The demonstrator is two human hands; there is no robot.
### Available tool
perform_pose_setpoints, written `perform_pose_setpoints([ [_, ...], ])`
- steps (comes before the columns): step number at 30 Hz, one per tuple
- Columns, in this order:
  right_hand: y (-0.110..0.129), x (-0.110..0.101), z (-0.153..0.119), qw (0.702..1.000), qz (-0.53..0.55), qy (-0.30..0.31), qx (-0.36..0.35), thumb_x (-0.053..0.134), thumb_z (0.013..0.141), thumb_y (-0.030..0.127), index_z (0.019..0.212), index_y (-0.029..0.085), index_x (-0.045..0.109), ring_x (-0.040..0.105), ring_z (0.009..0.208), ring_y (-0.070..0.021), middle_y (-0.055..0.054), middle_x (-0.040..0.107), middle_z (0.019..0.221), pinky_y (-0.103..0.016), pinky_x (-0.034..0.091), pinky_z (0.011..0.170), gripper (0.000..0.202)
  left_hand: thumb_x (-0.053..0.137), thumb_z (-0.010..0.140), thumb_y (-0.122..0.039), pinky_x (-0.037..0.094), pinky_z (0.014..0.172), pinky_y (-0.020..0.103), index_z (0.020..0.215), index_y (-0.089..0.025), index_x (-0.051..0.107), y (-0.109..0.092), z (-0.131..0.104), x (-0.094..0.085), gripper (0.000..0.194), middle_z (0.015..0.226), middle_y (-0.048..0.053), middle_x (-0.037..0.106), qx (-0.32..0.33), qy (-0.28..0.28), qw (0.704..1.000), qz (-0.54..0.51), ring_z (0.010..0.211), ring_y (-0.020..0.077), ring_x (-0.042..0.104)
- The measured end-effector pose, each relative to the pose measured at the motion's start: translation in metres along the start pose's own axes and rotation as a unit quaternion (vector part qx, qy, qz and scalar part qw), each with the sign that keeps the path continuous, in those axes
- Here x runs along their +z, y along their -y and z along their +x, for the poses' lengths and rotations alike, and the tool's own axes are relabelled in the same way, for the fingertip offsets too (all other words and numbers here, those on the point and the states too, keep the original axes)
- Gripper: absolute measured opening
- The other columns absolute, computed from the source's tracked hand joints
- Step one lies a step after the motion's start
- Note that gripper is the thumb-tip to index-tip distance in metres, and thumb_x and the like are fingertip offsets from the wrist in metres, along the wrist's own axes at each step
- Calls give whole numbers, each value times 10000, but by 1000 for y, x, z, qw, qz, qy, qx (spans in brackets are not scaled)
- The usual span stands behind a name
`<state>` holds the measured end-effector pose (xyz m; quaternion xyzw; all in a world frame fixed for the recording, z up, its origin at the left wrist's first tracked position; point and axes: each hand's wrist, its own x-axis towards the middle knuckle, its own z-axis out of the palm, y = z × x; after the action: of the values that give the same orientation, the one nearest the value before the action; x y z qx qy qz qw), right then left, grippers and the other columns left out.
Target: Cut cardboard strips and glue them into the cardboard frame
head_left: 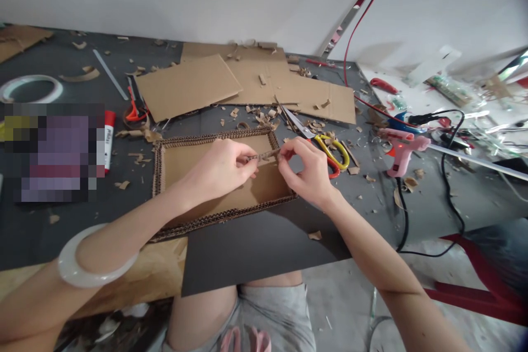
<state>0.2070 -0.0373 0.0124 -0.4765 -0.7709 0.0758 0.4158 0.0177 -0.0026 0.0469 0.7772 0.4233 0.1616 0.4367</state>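
A narrow strip of corrugated cardboard [268,154] is stretched between my two hands, above a shallow cardboard tray. My left hand [225,168] pinches one end of it, and the fingers of my right hand [304,169] are closed on the other end. Below them lies the tray [226,215], rectangular, its low walls edged with corrugated strips. Just behind my right hand rest scissors [330,146] with yellow and red handles, blades apart and pointing away from me.
Flat cardboard sheets [187,85] lie behind the tray among many scraps. To the right is a pink glue gun [400,151] with a black cord [403,214]. A marker [108,140], a blurred-out object [61,154] and a tape roll [31,89] are at left.
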Motion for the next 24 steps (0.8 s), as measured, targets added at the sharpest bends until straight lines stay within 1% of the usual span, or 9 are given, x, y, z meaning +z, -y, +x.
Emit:
perform_pose_setpoints([
  [4, 1, 4, -1, 997, -6, 23, -80, 520, 844, 154, 929, 189, 565, 575, 796, -174, -72, 621, 863, -319, 493, 710, 103, 515, 814, -272, 544, 662, 242, 870, -149, 709, -4, 0, 0, 236, 778, 49, 741, -4, -5, 1000, -12, 726, 178, 701],
  [7, -1, 8, -3, 993, -24, 22, -114, 505, 870, 143, 951, 193, 586, 579, 802, -175, -74, 644, 879, -331, 500, 730, 124, 518, 811, -266, 545, 684, 253, 866, -151, 708, -7, -1, 1, 229, 772, 44, 741, -3, 1, 1000, -9, 726, 179, 701],
  [12, -3, 8, -3, 993, -23, 14, -114, 501, 878, 150, 913, 206, 604, 584, 763, -168, -55, 656, 838, -327, 500, 700, 123, 513, 818, -274, 546, 674, 247, 877, -156, 708, -6, -2, 2, 235, 780, 38, 743, -2, 4, 1000, -20, 728, 177, 704],
  [18, -4, 8, -4, 992, -22, 22, -119, 502, 878, 148, 927, 203, 605, 571, 750, -172, -57, 662, 828, -324, 500, 688, 126, 513, 819, -270, 536, 660, 241, 829, -152, 709, -5, -1, 2, 229, 770, 42, 741, 8, 5, 1000, -14, 718, 173, 701],
  [24, -5, 8, -5, 990, -42, 32, -131, 519, 871, 140, 914, 186, 597, 548, 738, -172, -57, 652, 788, -317, 497, 686, 100, 499, 811, -246, 518, 645, 237, 834, -142, 713, -6, -2, 1, 239, 733, 47, 734, 11, 7, 1000, 2, 686, 166, 689],
])
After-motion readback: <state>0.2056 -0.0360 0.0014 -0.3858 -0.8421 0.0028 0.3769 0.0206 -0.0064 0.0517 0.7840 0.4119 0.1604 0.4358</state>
